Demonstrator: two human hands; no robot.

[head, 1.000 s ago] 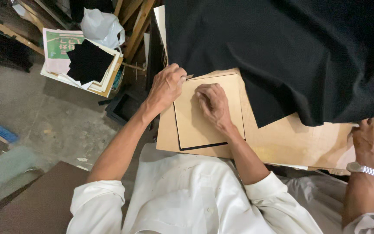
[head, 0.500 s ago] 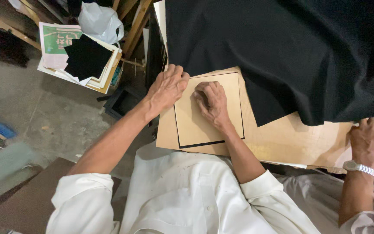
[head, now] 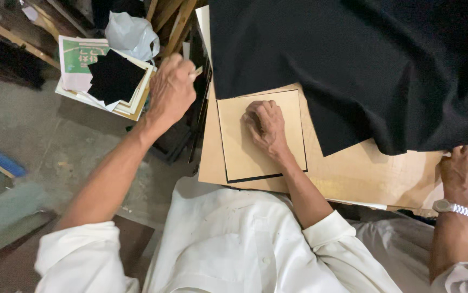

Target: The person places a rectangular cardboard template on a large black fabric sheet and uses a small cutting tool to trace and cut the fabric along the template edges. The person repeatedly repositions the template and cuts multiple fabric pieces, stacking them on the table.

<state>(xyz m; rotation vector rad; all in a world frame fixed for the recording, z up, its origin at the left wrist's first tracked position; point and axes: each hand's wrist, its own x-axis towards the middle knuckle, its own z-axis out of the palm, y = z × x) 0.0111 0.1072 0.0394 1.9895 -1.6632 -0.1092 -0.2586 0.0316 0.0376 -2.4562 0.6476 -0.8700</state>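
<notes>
- The right hand (head: 266, 125) rests knuckles-up, fingers curled, pressing on the square tan cardboard template (head: 258, 135); it grips nothing.
- That template lies flat on a strip of black cloth, a dark edge peeking out along its near and left sides, all on the tan wooden board (head: 364, 168).
- The left hand (head: 171, 89) hangs off the board's left edge, fingers pinched on a small pale stick (head: 197, 70), perhaps chalk.
- From the stick's tip, the template lies to the right and nearer the person.
- The big black cloth sheet (head: 353, 59) drapes the far side; a co-worker's hand (head: 462, 171) holds its corner.
</notes>
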